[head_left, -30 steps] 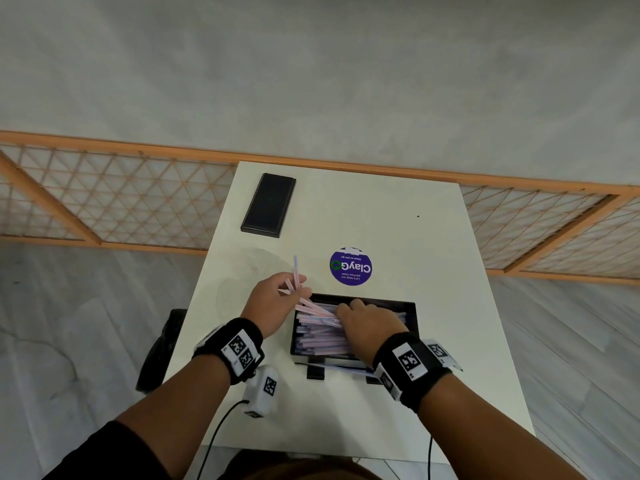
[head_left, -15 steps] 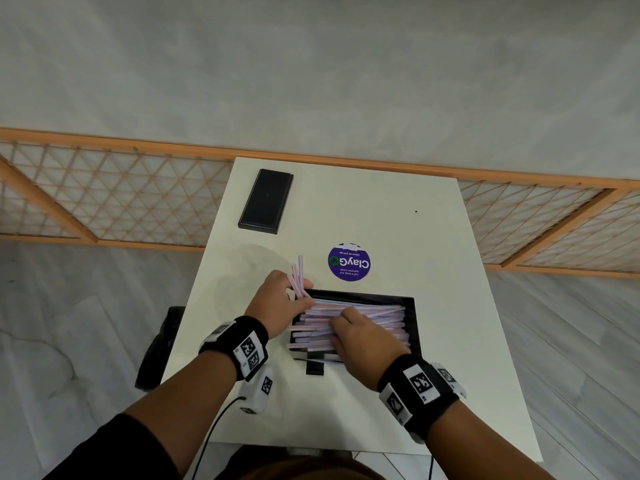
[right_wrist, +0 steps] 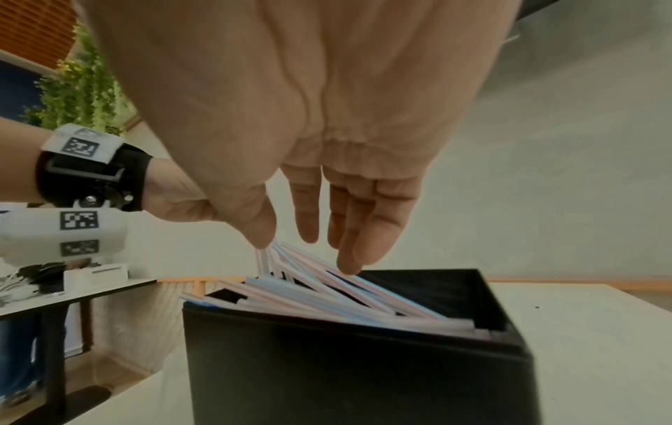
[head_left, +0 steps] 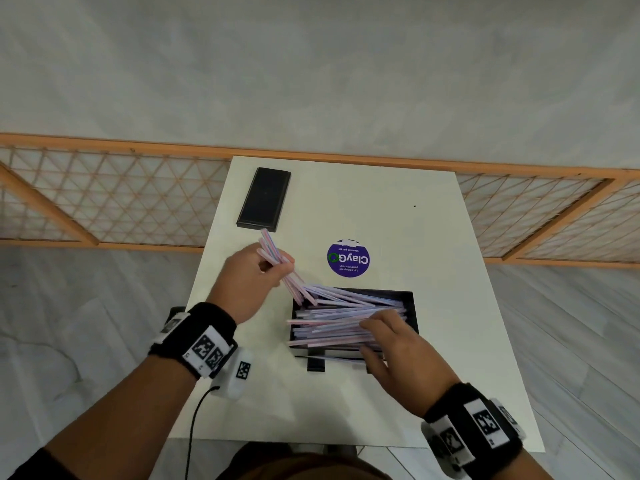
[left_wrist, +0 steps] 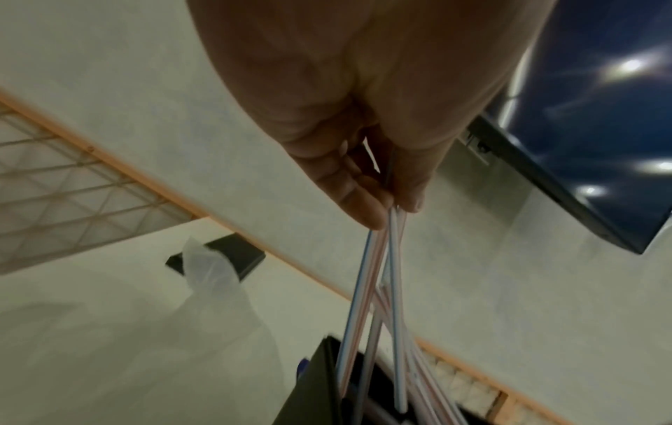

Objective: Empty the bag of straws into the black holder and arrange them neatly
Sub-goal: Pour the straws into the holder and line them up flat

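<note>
Near the table's (head_left: pixel 433 393) front edge, right hand (head_left: pixel 398 344) spread, fingertips on straws (head_left: pixel 332 327) heaped in the black holder (head_left: pixel 410 299); beyond, left hand (head_left: pixel 247 278) pinching stray straws (head_left: pixel 273 254) above its left rim. Arranging under way; next, laying these parallel.

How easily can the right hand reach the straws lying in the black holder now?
Probably easily: the right hand hovers open over the black holder, fingers touching the straws; nothing covers them.
</note>
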The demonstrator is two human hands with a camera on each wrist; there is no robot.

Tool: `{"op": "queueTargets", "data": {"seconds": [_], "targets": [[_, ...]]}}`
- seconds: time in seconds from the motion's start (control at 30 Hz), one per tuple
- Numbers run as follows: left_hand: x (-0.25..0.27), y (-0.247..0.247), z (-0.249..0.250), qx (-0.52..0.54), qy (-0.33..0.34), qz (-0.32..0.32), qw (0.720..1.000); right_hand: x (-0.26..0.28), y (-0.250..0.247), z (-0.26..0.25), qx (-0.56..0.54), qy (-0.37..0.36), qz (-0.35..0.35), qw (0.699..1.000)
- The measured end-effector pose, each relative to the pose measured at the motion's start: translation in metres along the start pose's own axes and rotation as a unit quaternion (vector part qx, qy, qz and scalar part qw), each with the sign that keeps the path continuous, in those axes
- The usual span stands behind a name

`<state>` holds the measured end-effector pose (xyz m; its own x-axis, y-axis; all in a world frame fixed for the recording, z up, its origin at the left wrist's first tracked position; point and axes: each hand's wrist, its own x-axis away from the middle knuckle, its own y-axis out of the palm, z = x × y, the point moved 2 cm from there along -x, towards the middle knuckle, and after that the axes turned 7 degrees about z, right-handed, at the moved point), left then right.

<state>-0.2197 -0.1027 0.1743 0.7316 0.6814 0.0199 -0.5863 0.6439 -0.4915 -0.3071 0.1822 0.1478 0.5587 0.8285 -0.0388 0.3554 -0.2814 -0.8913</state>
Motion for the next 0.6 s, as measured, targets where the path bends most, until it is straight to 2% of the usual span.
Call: {"op": "queueTargets", "data": {"seconds": [0.17, 0.37, 0.47, 0.6], "targets": [[0.010, -0.034, 0.036, 0.006, 0.033, 0.049, 0.998, 0.006, -0.016, 0.010, -0.007, 0.015, 0.037, 0.999], [0.037, -0.036, 0.071, 0.026, 0.046, 0.065, 0.997, 0.002, -0.027, 0.013, -0.016, 0.031, 0.063, 0.997], [0.045, -0.025, 0.072, 0.093, 0.013, 0.069, 0.993, 0.001, -0.031, 0.012, -0.036, 0.034, 0.086, 0.995], [0.048, 0.011, 0.048, 0.227, -0.103, 0.051, 0.967, -0.003, -0.029, 0.005, -0.059, 0.040, 0.105, 0.992]]}}
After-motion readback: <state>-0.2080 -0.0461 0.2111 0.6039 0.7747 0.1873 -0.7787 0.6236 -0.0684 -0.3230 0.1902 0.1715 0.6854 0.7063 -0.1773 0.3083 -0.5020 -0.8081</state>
